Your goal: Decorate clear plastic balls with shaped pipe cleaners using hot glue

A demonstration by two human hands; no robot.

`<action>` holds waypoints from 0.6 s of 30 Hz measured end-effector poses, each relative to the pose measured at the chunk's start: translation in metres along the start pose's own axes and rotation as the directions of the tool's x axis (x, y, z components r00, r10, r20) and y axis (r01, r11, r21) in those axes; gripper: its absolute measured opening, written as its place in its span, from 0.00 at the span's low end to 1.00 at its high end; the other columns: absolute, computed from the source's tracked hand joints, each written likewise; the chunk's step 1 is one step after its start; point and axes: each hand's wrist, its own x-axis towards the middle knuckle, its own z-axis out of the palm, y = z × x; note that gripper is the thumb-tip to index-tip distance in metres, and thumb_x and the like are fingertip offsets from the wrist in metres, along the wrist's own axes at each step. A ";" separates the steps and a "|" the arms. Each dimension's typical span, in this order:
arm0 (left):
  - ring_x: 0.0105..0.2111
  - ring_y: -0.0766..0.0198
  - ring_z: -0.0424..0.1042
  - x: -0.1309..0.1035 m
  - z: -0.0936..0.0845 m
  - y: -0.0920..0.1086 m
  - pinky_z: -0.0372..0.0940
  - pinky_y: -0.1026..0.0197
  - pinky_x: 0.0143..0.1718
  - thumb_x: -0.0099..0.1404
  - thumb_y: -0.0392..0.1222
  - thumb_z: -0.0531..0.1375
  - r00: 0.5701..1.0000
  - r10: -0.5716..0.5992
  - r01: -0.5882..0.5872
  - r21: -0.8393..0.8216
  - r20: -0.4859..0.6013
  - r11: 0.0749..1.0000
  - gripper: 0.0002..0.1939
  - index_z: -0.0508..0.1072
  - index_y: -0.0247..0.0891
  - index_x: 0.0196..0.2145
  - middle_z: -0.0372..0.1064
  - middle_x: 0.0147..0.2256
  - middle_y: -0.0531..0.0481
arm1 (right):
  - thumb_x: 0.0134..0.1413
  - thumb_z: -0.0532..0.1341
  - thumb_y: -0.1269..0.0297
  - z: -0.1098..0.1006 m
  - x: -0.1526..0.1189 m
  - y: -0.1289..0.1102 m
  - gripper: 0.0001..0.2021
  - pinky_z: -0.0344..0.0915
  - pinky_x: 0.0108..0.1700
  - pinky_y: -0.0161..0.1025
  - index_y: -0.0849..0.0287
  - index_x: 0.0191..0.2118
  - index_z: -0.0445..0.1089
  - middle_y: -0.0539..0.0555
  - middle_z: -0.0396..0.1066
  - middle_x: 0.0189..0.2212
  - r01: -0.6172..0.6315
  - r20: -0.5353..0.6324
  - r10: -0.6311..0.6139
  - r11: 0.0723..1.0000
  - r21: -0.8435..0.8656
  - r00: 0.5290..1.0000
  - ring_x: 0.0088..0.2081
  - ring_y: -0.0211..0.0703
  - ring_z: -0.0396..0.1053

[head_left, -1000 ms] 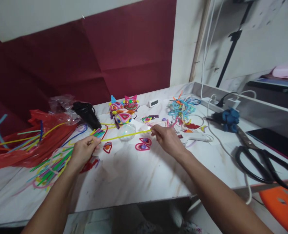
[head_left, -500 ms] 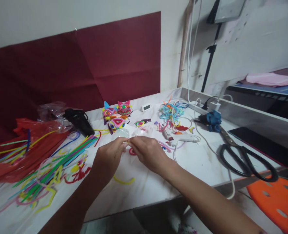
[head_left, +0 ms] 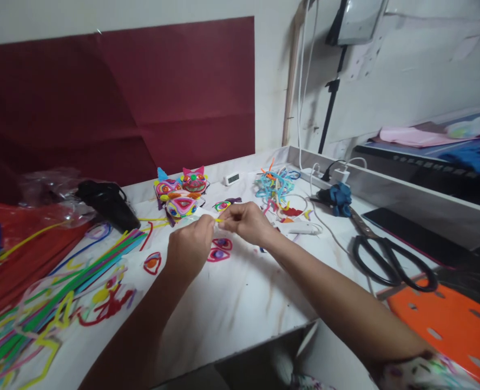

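Both hands meet over the middle of the white table (head_left: pixel 240 309), fingertips pinched together on a short yellow pipe cleaner (head_left: pixel 216 220). Left hand (head_left: pixel 191 246) is closed on its left end, right hand (head_left: pixel 243 222) closed on the right end — only a small bit of yellow shows between them. The piece is held just above the tabletop, not resting on it.

Directly below the hands: two pink-and-purple eye shapes (head_left: pixel 219 249) lying flat. Another red one (head_left: pixel 152 262) sits to the left, apart from them. Behind the hands — a cluster of colourful cat-face pieces (head_left: pixel 181 192), upright-ish near the back edge.

Left side: a fan of loose pipe cleaners (head_left: pixel 61 292), mostly green and yellow, spread beside a red plastic bag (head_left: pixel 16 254). A black glue gun (head_left: pixel 107 203) lies near the bag.

Right side: a tangle of blue cleaners (head_left: pixel 274 184), a blue bundle (head_left: pixel 339 195), big black scissors (head_left: pixel 386 260) flat on the table. Orange stool (head_left: pixel 446 325) off the table's right corner.
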 end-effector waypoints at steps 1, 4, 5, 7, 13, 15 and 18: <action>0.23 0.62 0.72 0.003 0.002 0.001 0.53 0.63 0.23 0.69 0.40 0.50 0.998 -0.038 0.041 -0.044 0.057 0.998 0.13 0.72 0.37 0.32 0.73 0.23 0.50 | 0.43 0.65 0.69 -0.002 0.001 0.002 0.02 0.57 0.30 0.35 0.61 0.27 0.73 0.48 0.66 0.21 0.045 -0.038 -0.047 0.998 -0.052 0.998 0.25 0.35 0.60; 0.26 0.63 0.72 0.012 0.007 0.001 0.55 0.64 0.27 0.68 0.40 0.51 0.979 -0.091 0.123 -0.179 0.180 0.976 0.11 0.72 0.37 0.34 0.74 0.26 0.50 | 0.47 0.62 0.72 -0.004 0.001 0.008 0.04 0.57 0.36 0.37 0.58 0.27 0.73 0.52 0.69 0.27 0.235 -0.114 -0.272 0.936 -0.262 0.956 0.32 0.39 0.63; 0.27 0.63 0.72 0.014 0.009 0.001 0.56 0.64 0.27 0.68 0.40 0.51 0.975 -0.094 0.137 -0.212 0.203 0.968 0.10 0.72 0.37 0.35 0.74 0.26 0.50 | 0.48 0.62 0.72 -0.004 0.000 0.011 0.04 0.57 0.37 0.37 0.58 0.26 0.73 0.52 0.69 0.27 0.265 -0.132 -0.312 0.921 -0.284 0.941 0.33 0.39 0.63; 0.28 0.63 0.73 0.016 0.012 0.001 0.56 0.64 0.29 0.68 0.40 0.52 0.970 -0.077 0.135 -0.247 0.230 0.960 0.10 0.72 0.37 0.36 0.75 0.28 0.50 | 0.46 0.64 0.70 -0.003 -0.001 0.018 0.02 0.57 0.37 0.37 0.57 0.26 0.74 0.51 0.68 0.26 0.189 -0.180 -0.207 0.976 -0.112 0.962 0.32 0.39 0.63; 0.26 0.62 0.73 0.015 0.022 -0.002 0.53 0.63 0.25 0.69 0.42 0.50 0.981 0.011 0.006 -0.086 0.193 0.996 0.13 0.74 0.39 0.35 0.75 0.25 0.50 | 0.36 0.71 0.60 -0.001 -0.002 0.033 0.11 0.59 0.27 0.35 0.59 0.28 0.75 0.47 0.69 0.20 -0.176 -0.020 0.201 0.899 0.400 0.979 0.22 0.34 0.61; 0.25 0.62 0.73 0.014 0.026 -0.002 0.52 0.63 0.23 0.69 0.41 0.50 0.987 0.041 -0.033 -0.057 0.158 0.998 0.13 0.74 0.39 0.34 0.74 0.25 0.50 | 0.33 0.72 0.59 -0.001 -0.001 0.035 0.13 0.59 0.25 0.34 0.60 0.27 0.75 0.46 0.69 0.18 -0.220 -0.001 0.248 0.862 0.456 0.969 0.20 0.32 0.61; 0.25 0.64 0.73 0.012 0.031 -0.002 0.53 0.64 0.23 0.68 0.40 0.51 0.990 0.101 -0.093 -0.080 0.094 0.992 0.12 0.73 0.39 0.34 0.75 0.27 0.52 | 0.27 0.75 0.63 -0.001 -0.002 0.036 0.14 0.59 0.24 0.31 0.61 0.25 0.74 0.45 0.69 0.17 -0.253 0.009 0.293 0.808 0.532 0.956 0.19 0.29 0.61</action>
